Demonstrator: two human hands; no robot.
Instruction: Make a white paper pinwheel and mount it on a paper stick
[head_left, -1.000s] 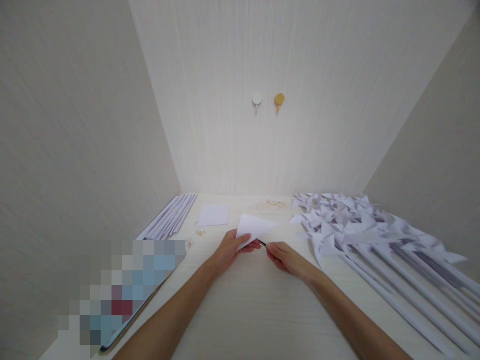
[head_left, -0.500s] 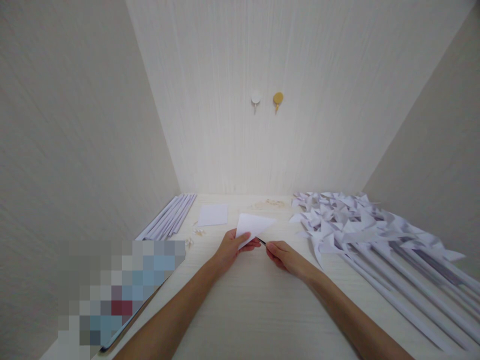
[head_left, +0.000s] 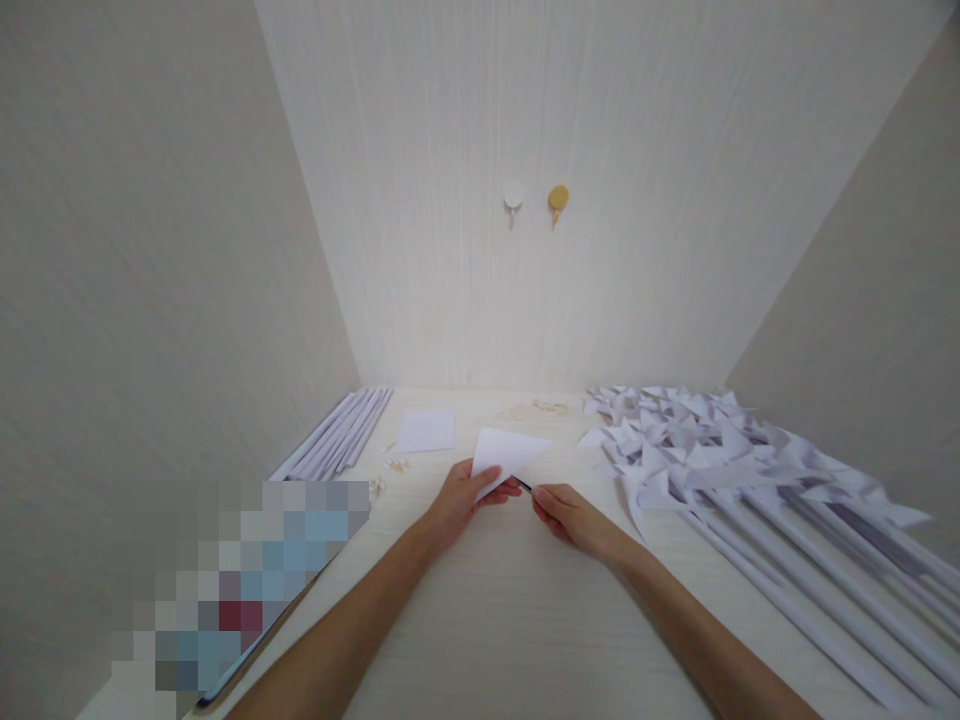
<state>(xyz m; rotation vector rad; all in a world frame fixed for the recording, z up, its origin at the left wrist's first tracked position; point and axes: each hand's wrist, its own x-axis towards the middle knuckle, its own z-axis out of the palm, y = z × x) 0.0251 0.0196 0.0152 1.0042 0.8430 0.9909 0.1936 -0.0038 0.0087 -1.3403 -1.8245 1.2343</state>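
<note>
A white sheet of paper, folded to a triangle, is pinched in my left hand, thumb on top and fingers below. The paper's point faces right. My right hand is closed on a slim dark tool, whose narrow end meets the paper's lower edge near my left fingertips. Its handle is hidden in my fingers, so I cannot make out its exact kind. Behind and to the left of my left hand, a flat square of white paper lies on the table.
White paper pinwheels on long paper sticks are heaped at the right. Several rolled paper sticks lie at the back left, before a blurred-out area. Two hooks, one white and one yellow, hang on the wall.
Almost nothing differs. The view has shifted very slightly, while both hands keep their hold on the paper and the dark tool in the same place.
</note>
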